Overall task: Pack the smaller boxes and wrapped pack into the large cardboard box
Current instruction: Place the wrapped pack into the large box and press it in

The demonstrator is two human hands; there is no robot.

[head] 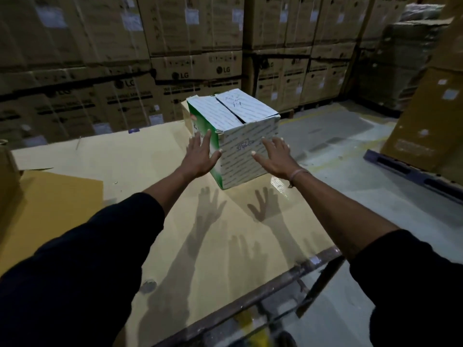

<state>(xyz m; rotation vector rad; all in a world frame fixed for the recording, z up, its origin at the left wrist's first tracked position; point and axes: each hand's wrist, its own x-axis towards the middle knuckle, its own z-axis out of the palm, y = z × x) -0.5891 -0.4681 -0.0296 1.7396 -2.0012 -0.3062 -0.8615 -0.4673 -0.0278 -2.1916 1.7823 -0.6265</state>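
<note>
Both hands (200, 156) (274, 157) spread, empty, before white-green box (246, 144) marked "14"; LG cartons (198, 68) behind.

box (234, 132) on cardboard sheet (140, 156) | stacked cartons (195, 68) behind | pallet (411, 169) rt

Before us, our cardboard-covered table (140, 156), white box (240, 136) near its far right corner, brown sheet (57, 196) at left edge.
</note>
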